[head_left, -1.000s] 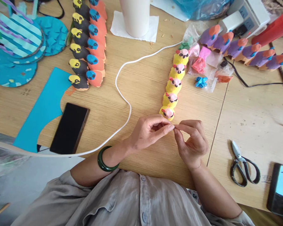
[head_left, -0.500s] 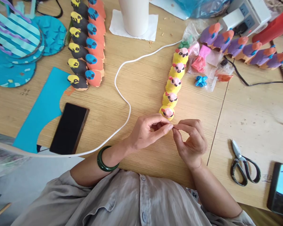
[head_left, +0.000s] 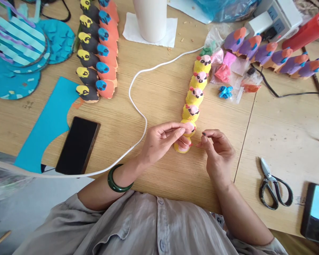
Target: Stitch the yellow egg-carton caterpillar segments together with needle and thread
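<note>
A row of yellow humps (head_left: 192, 100), each topped with a pink patch and most with small black marks and red bits, runs down the middle of the table. My left hand (head_left: 161, 141) is over its near end, thumb and index finger close together in a pinch. Whether anything is between those fingertips I cannot make out. To the right of the row, my right hand (head_left: 220, 152) pinches a tiny black piece of clay (head_left: 204, 134) between thumb and index finger. Part of the two nearest humps is hidden behind my left fingers.
Scissors (head_left: 272, 182) lie at right beside a device with a screen (head_left: 316, 212). Bags of coloured clay (head_left: 224, 67) and a purple-orange row (head_left: 263, 49) sit at back right. A white cable (head_left: 130, 88), a dark phone (head_left: 78, 145) and a white cup (head_left: 151, 19) are leftward.
My hands, fingertips together before, have moved apart. My right hand has shifted slightly right with the black piece now showing; my left hand has moved left and up, uncovering the nearest hump.
</note>
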The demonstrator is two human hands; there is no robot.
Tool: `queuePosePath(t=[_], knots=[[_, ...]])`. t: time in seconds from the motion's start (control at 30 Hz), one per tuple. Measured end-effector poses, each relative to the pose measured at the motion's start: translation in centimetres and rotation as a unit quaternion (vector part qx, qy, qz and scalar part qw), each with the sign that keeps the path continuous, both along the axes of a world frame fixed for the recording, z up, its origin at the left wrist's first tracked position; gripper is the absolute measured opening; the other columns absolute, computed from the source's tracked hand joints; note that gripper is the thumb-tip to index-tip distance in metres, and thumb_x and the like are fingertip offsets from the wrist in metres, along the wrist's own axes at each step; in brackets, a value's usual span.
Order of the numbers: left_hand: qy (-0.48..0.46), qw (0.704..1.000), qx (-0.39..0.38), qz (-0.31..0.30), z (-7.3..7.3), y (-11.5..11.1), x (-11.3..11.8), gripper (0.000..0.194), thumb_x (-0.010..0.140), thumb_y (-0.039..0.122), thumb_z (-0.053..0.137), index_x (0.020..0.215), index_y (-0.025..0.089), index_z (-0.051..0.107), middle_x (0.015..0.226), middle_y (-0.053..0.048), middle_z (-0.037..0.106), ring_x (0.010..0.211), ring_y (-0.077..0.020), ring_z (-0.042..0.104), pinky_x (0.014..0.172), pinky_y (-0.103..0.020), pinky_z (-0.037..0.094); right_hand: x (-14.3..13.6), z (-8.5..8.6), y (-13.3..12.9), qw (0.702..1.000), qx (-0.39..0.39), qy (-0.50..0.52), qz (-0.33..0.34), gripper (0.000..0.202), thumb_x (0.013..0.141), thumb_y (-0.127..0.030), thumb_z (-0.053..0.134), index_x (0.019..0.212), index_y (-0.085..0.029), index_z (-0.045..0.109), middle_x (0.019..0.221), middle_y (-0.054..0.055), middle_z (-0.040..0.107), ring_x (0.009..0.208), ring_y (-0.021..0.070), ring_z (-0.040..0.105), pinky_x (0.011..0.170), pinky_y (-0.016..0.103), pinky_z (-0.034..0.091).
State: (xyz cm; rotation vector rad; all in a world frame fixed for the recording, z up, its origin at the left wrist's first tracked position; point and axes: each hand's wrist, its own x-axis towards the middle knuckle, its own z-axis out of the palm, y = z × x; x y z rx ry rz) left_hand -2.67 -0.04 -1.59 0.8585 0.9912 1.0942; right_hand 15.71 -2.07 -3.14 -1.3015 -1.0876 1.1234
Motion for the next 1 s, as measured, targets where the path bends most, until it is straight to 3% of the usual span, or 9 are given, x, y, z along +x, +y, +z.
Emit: queuePosePath(t=[0.13, 0.3, 0.43, 0.57, 0.7, 0.8, 0.87, 1.0], knots=[[-0.023, 1.0, -0.007, 0.0, -0.11, 0.02, 0.0, 0.025, 0.096, 0.038, 0.077, 0.109, 0.018, 0.082, 0.107, -0.008, 0.085, 0.077, -0.0165, 0.082, 0.07, -0.023, 0.069, 0.18, 0.11, -0.05, 0.999, -0.009, -0.04, 0.007, 0.026, 0.098, -0.04, 0.074, 0.078, -0.023, 0.073, 0.074, -0.002, 0.066, 0.061, 0.0105, 0.061, 0.06, 0.025, 0.052], [-0.026, 1.0, 0.007, 0.011, -0.45, 0.16, -0.13, 0.02, 0.098, 0.035, 0.076, 0.108, 0.02, 0.083, 0.1, -0.005, 0.084, 0.072, -0.0118, 0.079, 0.071, -0.02, 0.066, 0.2, 0.05, 0.04, 0.999, -0.023, -0.029, -0.017, 0.023, 0.091, -0.046, 0.082, 0.088, -0.024, 0.075, 0.078, -0.002, 0.069, 0.058, 0.0107, 0.061, 0.056, 0.026, 0.051], [-0.017, 1.0, 0.019, 0.017, -0.59, 0.24, -0.2, 0.017, 0.097, 0.033, 0.077, 0.106, 0.02, 0.083, 0.093, -0.002, 0.083, 0.066, -0.0091, 0.076, 0.068, -0.018, 0.064, 0.16, 0.04, 0.08, 0.999, -0.033, -0.029, -0.015, 0.037, 0.099, -0.05, 0.071, 0.075, -0.022, 0.069, 0.064, -0.003, 0.061, 0.056, 0.0116, 0.059, 0.056, 0.027, 0.05], [-0.007, 1.0, 0.006, 0.022, -0.44, 0.23, -0.12, 0.018, 0.094, 0.035, 0.081, 0.102, 0.019, 0.083, 0.088, -0.002, 0.082, 0.06, -0.0096, 0.074, 0.063, -0.02, 0.063, 0.19, -0.03, 0.09, 0.999, -0.04, 0.002, -0.013, 0.026, 0.09, -0.048, 0.082, 0.088, -0.023, 0.074, 0.069, -0.004, 0.062, 0.054, 0.0105, 0.059, 0.053, 0.025, 0.051], [0.004, 1.0, -0.013, 0.026, -0.1, 0.28, 0.05, 0.025, 0.087, 0.039, 0.086, 0.088, 0.016, 0.079, 0.069, 0.0, 0.076, 0.054, -0.0115, 0.07, 0.058, -0.024, 0.061, 0.29, -0.26, 0.04, 0.998, -0.057, 0.015, 0.003, 0.038, 0.099, -0.049, 0.071, 0.073, -0.022, 0.069, 0.06, -0.005, 0.053, 0.052, 0.0107, 0.056, 0.051, 0.025, 0.049], [-0.007, 1.0, -0.021, 0.015, 0.17, 0.36, 0.22, 0.03, 0.085, 0.043, 0.088, 0.081, 0.015, 0.075, 0.062, 0.001, 0.073, 0.049, -0.0119, 0.067, 0.054, -0.025, 0.059, 0.32, -0.38, 0.09, 0.998, -0.058, 0.022, -0.004, 0.026, 0.092, -0.048, 0.08, 0.088, -0.023, 0.074, 0.066, -0.005, 0.058, 0.053, 0.0106, 0.056, 0.051, 0.025, 0.05], [-0.011, 1.0, -0.022, 0.012, 0.3, 0.36, 0.26, 0.031, 0.084, 0.044, 0.089, 0.082, 0.016, 0.076, 0.063, 0.0, 0.073, 0.05, -0.0118, 0.067, 0.055, -0.026, 0.059, 0.33, -0.38, 0.14, 0.997, -0.059, 0.039, -0.006, 0.026, 0.089, -0.047, 0.083, 0.091, -0.023, 0.075, 0.065, -0.005, 0.058, 0.053, 0.0101, 0.055, 0.051, 0.025, 0.05], [0.0, 1.0, -0.015, -0.005, 0.25, 0.15, 0.04, 0.029, 0.092, 0.045, 0.082, 0.092, 0.017, 0.08, 0.074, -0.002, 0.077, 0.06, -0.0129, 0.072, 0.063, -0.026, 0.062, 0.35, -0.25, 0.07, 0.995, -0.077, 0.063, 0.013, 0.035, 0.096, -0.051, 0.074, 0.076, -0.022, 0.071, 0.059, -0.005, 0.051, 0.051, 0.0107, 0.052, 0.051, 0.026, 0.051]])
